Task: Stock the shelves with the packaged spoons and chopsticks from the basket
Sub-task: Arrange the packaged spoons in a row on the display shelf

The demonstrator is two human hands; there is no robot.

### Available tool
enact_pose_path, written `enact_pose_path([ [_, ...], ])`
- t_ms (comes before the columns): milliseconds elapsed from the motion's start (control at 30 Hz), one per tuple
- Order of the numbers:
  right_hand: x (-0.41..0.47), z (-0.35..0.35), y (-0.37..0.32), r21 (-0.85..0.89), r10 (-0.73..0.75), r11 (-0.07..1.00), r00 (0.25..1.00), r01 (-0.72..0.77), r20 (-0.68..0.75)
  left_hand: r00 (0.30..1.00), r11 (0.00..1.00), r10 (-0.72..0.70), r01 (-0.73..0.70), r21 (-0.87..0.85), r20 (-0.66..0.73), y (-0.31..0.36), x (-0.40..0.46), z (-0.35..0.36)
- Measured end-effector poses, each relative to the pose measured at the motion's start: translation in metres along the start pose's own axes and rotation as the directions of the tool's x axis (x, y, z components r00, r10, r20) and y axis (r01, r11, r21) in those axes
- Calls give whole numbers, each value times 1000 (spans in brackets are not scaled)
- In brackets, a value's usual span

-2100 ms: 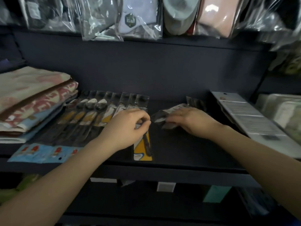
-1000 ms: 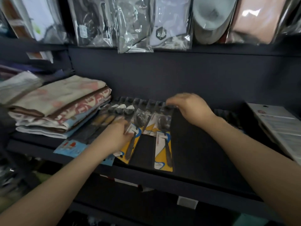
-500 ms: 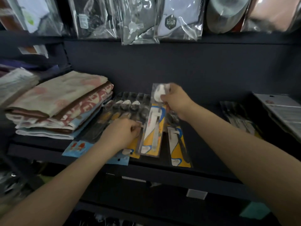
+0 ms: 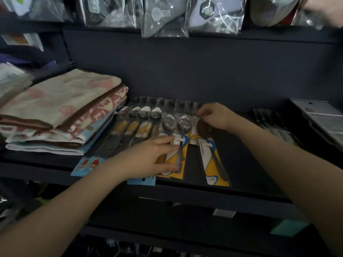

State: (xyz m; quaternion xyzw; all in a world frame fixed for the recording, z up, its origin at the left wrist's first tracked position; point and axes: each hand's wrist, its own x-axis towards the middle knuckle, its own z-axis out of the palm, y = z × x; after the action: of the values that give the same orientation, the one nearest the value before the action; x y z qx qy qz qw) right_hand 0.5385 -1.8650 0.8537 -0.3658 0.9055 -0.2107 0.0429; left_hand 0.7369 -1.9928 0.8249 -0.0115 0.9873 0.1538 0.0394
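A row of packaged spoons point(image 4: 148, 125) is laid side by side on the dark shelf point(image 4: 241, 164), just right of a stack of folded towels point(image 4: 61, 112). The lower part of one yellow-backed spoon pack point(image 4: 181, 154) is gripped by the left hand point(image 4: 150, 158), thumb and fingers curled about it. The top of the rightmost spoon pack point(image 4: 211, 154) is pinched by the right hand point(image 4: 215, 115). Further flat packs point(image 4: 274, 125) are seen at the right, well apart. Bagged goods point(image 4: 213, 13) are hung above.
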Motion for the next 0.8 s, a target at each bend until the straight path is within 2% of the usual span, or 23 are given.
enact_pose_path([
  [100,-4,5,10,56,10,998,999,-12,52,1000,1000,-5,4,6,22,0,0,0],
  [233,-6,7,13,226,-17,974,1000,16,4,1000,999,9,-9,35,-1,3,1,2],
  [333,-2,-1,9,523,73,851,997,-53,-18,1000,998,17,-17,59,-6,3,1,2],
  [433,9,7,7,660,150,741,989,-121,13,999,998,32,-31,56,-18,2,0,3],
  [500,15,19,6,650,159,749,987,-129,13,1000,998,31,-31,49,-6,2,-1,1],
  [700,17,26,3,453,100,890,990,-46,-98,999,997,37,-37,69,3,8,0,-3],
  [800,7,26,3,137,10,990,984,15,-177,993,993,99,-94,76,-62,15,2,-1],
])
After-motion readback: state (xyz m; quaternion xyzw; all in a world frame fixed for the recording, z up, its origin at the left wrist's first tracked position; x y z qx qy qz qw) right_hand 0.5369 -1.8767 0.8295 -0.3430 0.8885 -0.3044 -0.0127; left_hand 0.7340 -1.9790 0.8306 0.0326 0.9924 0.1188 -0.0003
